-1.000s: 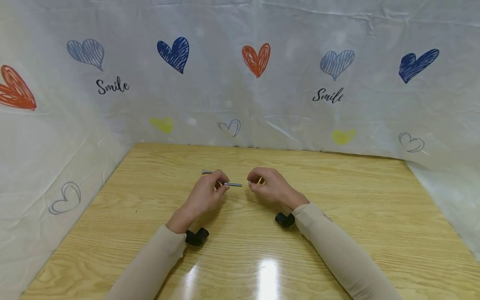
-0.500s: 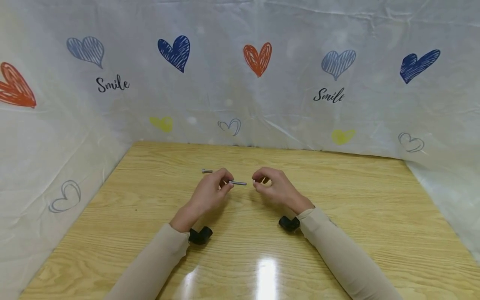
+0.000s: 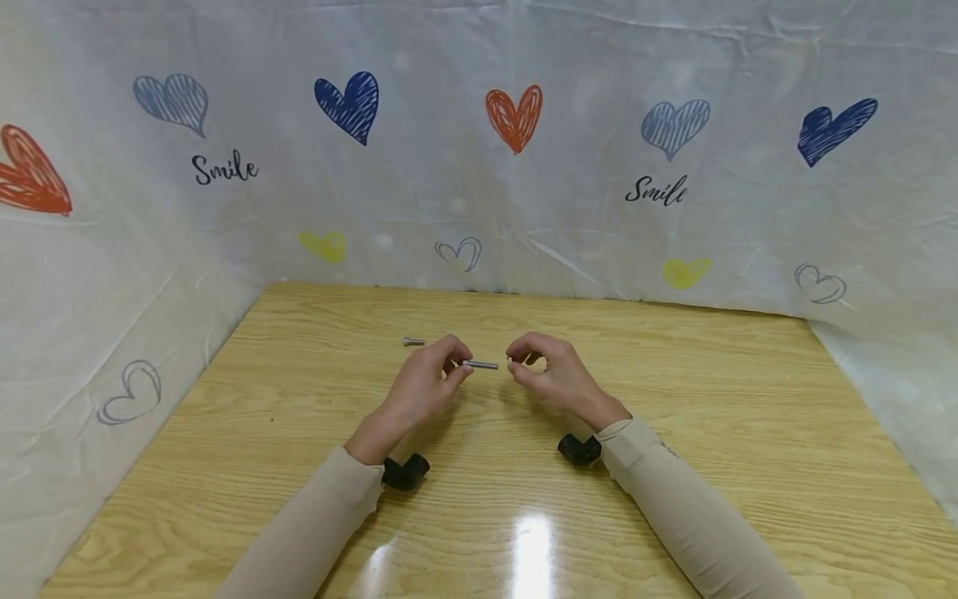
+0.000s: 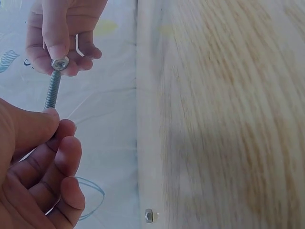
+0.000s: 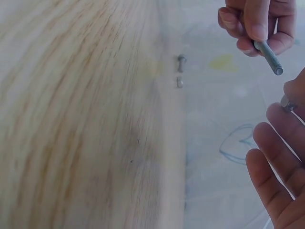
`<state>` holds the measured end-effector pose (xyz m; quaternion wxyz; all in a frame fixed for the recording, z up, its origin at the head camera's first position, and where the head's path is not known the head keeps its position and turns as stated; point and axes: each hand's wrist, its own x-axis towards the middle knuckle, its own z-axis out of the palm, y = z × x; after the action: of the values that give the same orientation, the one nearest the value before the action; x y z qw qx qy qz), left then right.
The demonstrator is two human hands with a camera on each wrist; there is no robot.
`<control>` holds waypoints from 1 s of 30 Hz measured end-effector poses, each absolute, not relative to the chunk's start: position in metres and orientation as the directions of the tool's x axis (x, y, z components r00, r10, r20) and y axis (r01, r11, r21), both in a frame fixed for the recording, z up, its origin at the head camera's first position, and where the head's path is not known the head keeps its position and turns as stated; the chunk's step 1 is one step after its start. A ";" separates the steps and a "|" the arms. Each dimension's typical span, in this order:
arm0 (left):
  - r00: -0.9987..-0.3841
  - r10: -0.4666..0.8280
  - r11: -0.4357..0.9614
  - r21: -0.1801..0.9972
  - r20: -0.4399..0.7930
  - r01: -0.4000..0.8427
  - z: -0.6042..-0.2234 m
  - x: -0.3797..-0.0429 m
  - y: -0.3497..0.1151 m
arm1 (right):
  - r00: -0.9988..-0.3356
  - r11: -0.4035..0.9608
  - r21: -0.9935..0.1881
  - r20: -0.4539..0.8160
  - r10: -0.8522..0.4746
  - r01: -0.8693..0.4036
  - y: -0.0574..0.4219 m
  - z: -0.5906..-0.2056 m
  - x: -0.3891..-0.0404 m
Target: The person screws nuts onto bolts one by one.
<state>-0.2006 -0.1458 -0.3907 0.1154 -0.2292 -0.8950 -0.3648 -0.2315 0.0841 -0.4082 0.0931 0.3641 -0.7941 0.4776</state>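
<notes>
Left hand: thumb and fingers pinched close on bolt. Right hand: fingers pinching nut, just off bolt's tip; both above bench, toward far edge. Second bolt lying toward far left corner, loose nut beside it, hidden in head view. Bench wood-grained; heart-printed sheet behind.

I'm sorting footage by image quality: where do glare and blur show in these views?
Head: two glare patches on the wooden table, low in frame; left wrist: table grain soft, threads on the held bolt distinct; right wrist: hazy, the lying bolt and loose nut blurred.
</notes>
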 end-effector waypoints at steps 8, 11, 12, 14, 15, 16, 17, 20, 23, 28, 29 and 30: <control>-0.856 0.324 0.614 0.598 0.404 0.515 -0.390 -0.200 -0.144 | -0.715 0.262 -0.695 0.508 -0.481 -0.670 0.083 -0.407 -0.228; -0.853 0.323 0.610 0.599 0.409 0.518 -0.389 -0.199 -0.144 | -0.709 0.255 -0.691 0.516 -0.480 -0.676 0.082 -0.407 -0.228; -0.853 0.323 0.610 0.599 0.411 0.519 -0.389 -0.199 -0.144 | -0.707 0.249 -0.692 0.520 -0.480 -0.678 0.082 -0.407 -0.227; -0.852 0.322 0.608 0.599 0.414 0.521 -0.388 -0.198 -0.144 | -0.705 0.235 -0.696 0.525 -0.477 -0.678 0.081 -0.408 -0.228; -0.851 0.321 0.607 0.599 0.416 0.522 -0.387 -0.197 -0.143 | -0.704 0.226 -0.700 0.528 -0.476 -0.678 0.081 -0.408 -0.228; -0.850 0.321 0.606 0.599 0.417 0.523 -0.387 -0.197 -0.144 | -0.703 0.219 -0.704 0.528 -0.476 -0.676 0.081 -0.408 -0.227; -0.849 0.320 0.606 0.598 0.420 0.524 -0.387 -0.197 -0.144 | -0.704 0.212 -0.708 0.528 -0.475 -0.674 0.081 -0.408 -0.227; -0.849 0.315 0.605 0.599 0.425 0.524 -0.387 -0.196 -0.143 | -0.708 0.199 -0.719 0.524 -0.473 -0.666 0.080 -0.407 -0.227; -0.848 0.314 0.604 0.599 0.427 0.526 -0.387 -0.197 -0.143 | -0.712 0.190 -0.728 0.522 -0.469 -0.659 0.079 -0.406 -0.226; -0.844 0.321 0.598 0.600 0.429 0.532 -0.388 -0.197 -0.142 | -0.713 0.180 -0.735 0.518 -0.473 -0.653 0.078 -0.407 -0.226; -0.844 0.321 0.597 0.600 0.430 0.533 -0.388 -0.197 -0.142 | -0.713 0.180 -0.736 0.516 -0.475 -0.652 0.078 -0.407 -0.226; -0.843 0.322 0.597 0.600 0.430 0.533 -0.388 -0.197 -0.142 | -0.713 0.179 -0.737 0.514 -0.477 -0.652 0.077 -0.407 -0.226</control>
<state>-0.1970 -0.1422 -0.3881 0.1400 -0.2423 -0.8824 -0.3782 -0.2259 0.0773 -0.4075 0.0835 0.3697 -0.7632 0.5233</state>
